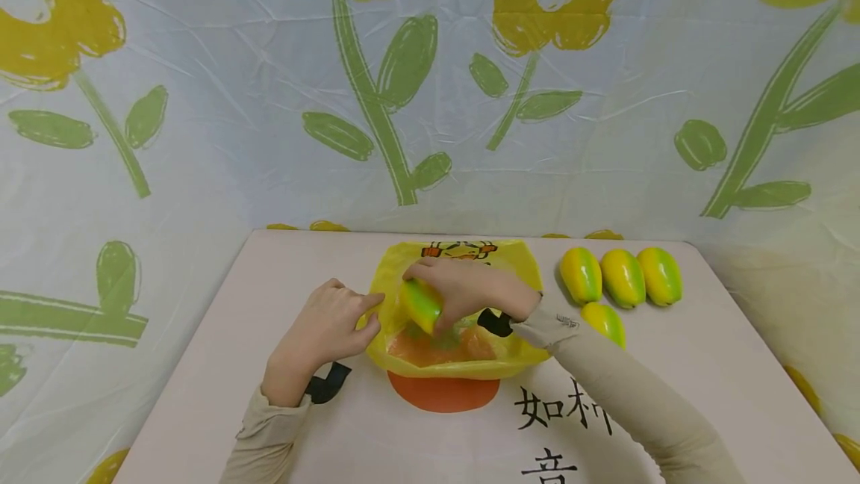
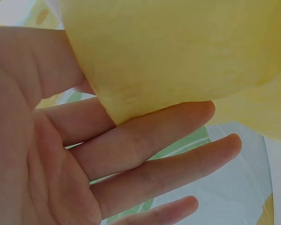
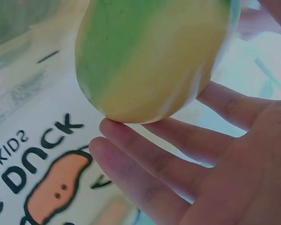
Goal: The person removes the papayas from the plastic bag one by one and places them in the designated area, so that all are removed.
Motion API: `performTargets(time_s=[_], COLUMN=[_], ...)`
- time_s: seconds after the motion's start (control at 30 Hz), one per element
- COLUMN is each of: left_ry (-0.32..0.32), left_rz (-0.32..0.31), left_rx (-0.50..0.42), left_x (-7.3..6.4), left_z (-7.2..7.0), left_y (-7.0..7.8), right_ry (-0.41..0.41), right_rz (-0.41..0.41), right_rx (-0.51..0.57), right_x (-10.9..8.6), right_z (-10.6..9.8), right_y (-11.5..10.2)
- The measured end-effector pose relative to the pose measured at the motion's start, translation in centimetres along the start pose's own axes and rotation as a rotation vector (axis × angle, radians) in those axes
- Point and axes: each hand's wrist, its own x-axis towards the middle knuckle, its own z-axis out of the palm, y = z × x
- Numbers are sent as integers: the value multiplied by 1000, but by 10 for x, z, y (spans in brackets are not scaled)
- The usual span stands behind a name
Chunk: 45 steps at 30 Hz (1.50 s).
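Observation:
A yellow plastic bag with a printed cartoon duck lies on the table, its mouth towards me. My right hand grips a yellow-green mango over the bag's mouth. In the right wrist view the mango rests against the fingertips, its upper part cut off by the frame. My left hand is at the bag's left edge, index finger and thumb spread apart. The left wrist view shows the bag's yellow film covering the ends of the thumb and index finger; the other fingers extend nearly straight.
Three mangoes stand in a row at the back right of the table. Another mango lies in front of them, partly behind the right sleeve. The pale tabletop carries an orange shape and black characters. A flower-printed cloth surrounds the table.

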Motion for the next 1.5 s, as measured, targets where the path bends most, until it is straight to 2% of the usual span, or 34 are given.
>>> performTargets(time_s=[0.2,0.43,0.7,1.0,1.17,1.37,1.5], left_ry=[-6,-23,-27,-35,-36,-49,-59], left_rz=[-4,-16,-26,-32,-26,-44,-56], left_rx=[-4,-6,-5,-15,-15,-25,-24], left_x=[0,0,0,0,1,0,-1], left_z=[2,2,2,2,3,2,1], left_y=[-1,-2,-2,-1,-2,-2,-3], right_ry=[71,202,333,441,519,645,696], right_rz=[-30,-76,-77,-33,-61,-72,-66], right_rx=[75,160,212,305,362,386,389], right_x=[-18,-39,-61,-86,-100,-124,-141], right_z=[-13,-15,-8,5,12,20,23], right_y=[-3,-3,-1,2,7,14,21])
